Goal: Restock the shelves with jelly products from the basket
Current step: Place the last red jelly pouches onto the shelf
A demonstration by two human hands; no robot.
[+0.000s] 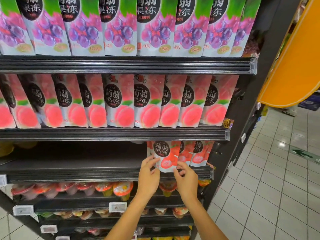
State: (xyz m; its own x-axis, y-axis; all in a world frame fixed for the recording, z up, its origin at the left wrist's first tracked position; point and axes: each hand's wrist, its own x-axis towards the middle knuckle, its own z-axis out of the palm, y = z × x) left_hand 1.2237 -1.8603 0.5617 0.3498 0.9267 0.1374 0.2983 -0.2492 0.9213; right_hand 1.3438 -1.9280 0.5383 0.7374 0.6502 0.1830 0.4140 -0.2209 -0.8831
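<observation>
From the head view, both hands are up at the third shelf (pixel 78 170), a dark ribbed metal ledge. The left hand (pixel 149 176) pinches the lower left edge of the red jelly pouch (pixel 165 155), its fingers (pixel 150 160) curled round the glossy film. The right hand (pixel 186 180) grips the pouch's bottom right corner. The pouch is flat with rounded corners, has a black oval label, and stands upright at the shelf's front lip. Just to its right, and touching it, stand two matching pouches (pixel 199 154) against the shelf's right end.

One shelf up runs a tight row of shiny peach pouches (pixel 119 101), leaning and overlapping. Above that, there's a row of grape pouches (pixel 119 30) in purple and green. Below the hands sit clear plastic jelly cups (pixel 123 187) with foil lids, domed and slightly blurred, and white price tags (pixel 117 207) are clipped to the rail. To the right is a floor (pixel 268 187) of pale square tiles, and a smooth curved orange panel (pixel 294 58).
</observation>
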